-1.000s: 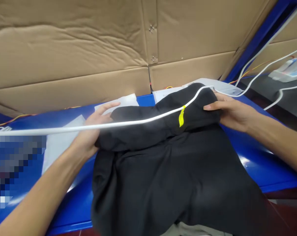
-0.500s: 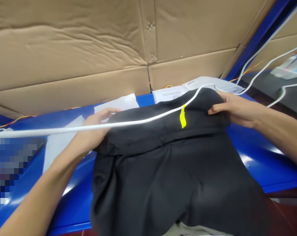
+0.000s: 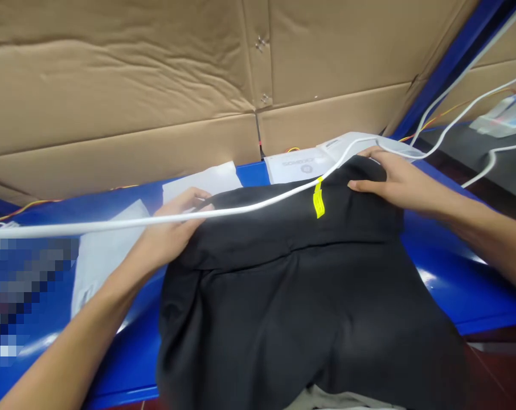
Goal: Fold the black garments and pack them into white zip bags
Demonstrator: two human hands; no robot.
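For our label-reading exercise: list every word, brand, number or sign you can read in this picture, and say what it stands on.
White packet behind the black garment: grey print with a round logo, seen upside down, too blurred to read.
Yellow tag on the garment: no print can be made out.
Device at far right: markings blurred, unreadable.
No other text shows.

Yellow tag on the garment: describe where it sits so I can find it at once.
On the blue table lies a black garment, its far edge folded over. The yellow tag hangs there under the white cable, nearer the right hand: the only bright spot on it.
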